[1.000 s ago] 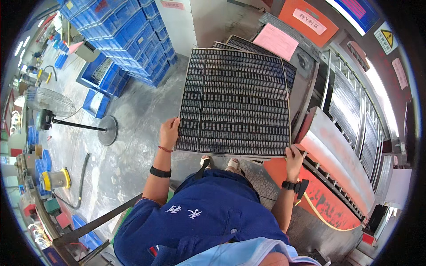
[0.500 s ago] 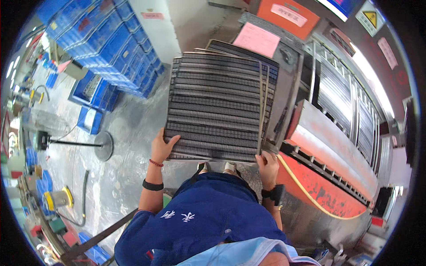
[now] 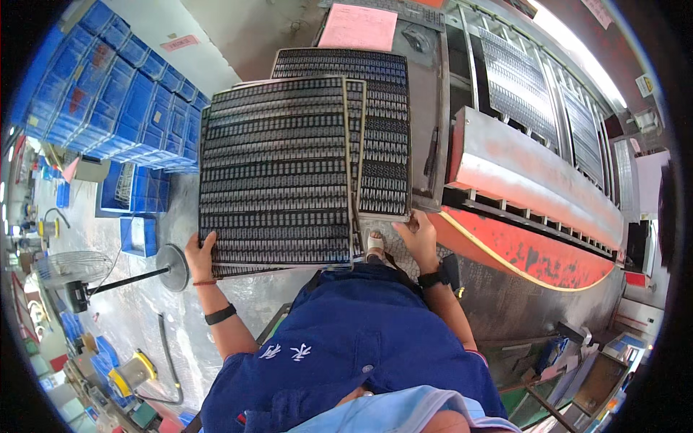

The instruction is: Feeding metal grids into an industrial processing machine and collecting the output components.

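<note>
Left hand (image 3: 199,258): pinching front panel (image 3: 278,173) alone.
Right hand (image 3: 420,241): now off it, half-open near rear panel (image 3: 385,137).

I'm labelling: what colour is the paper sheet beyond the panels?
The sheet is pink, clearest in the head view.

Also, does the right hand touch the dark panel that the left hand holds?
No, a visible gap separates the right hand from the dark panel in the left hand.

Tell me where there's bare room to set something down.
Bare floor lies between the black hose and left forearm, and below the yellow hose on the right. Dark panels crowd the grey bench's left side.
</note>
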Demonstrator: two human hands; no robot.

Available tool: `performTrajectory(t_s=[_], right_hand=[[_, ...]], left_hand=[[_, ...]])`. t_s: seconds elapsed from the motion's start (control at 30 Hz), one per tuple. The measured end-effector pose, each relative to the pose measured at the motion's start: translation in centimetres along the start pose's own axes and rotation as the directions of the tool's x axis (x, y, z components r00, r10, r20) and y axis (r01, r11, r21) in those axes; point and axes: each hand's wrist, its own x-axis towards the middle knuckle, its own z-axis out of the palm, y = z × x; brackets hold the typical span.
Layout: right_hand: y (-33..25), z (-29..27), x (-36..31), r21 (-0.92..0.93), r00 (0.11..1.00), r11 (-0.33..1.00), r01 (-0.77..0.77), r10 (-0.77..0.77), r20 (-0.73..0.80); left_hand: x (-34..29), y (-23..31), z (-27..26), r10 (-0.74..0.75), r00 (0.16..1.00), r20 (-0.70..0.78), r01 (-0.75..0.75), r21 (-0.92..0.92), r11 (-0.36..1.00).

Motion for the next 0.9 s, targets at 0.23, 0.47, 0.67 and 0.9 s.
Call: performTrajectory(t_s=[0.23, 0.47, 0.67, 0.9], right_hand=[[1.0, 0.8, 1.4, 0.097, 0.999, 0.995, -0.008, 0.011, -0.036], [1.1, 0.4, 1.9, 0.254, 0.975, 0.952, -0.170, 0.200, -0.098], [-0.5, -1.6, 2.9, 0.411, 0.909, 0.858, -0.309, 0.393, -0.139], [-2.1, -6.8, 6.0, 0.538, 0.746, 0.833, 0.133, 0.273, -0.608]], left_hand=[[-0.2, -1.4, -0.9, -0.085, 0.996, -0.037, 0.082, -0.076, 0.994], [0.3, -0.9, -0.8, -0.093, 0.993, -0.074, 0.084, -0.122, 0.989], [0.4, -0.2, -0.9, -0.145, 0.987, -0.066, 0.134, -0.152, 0.979], [1.1, -1.3, -1.1, -0.137, 0.991, -0.012, 0.133, -0.173, 0.976]])
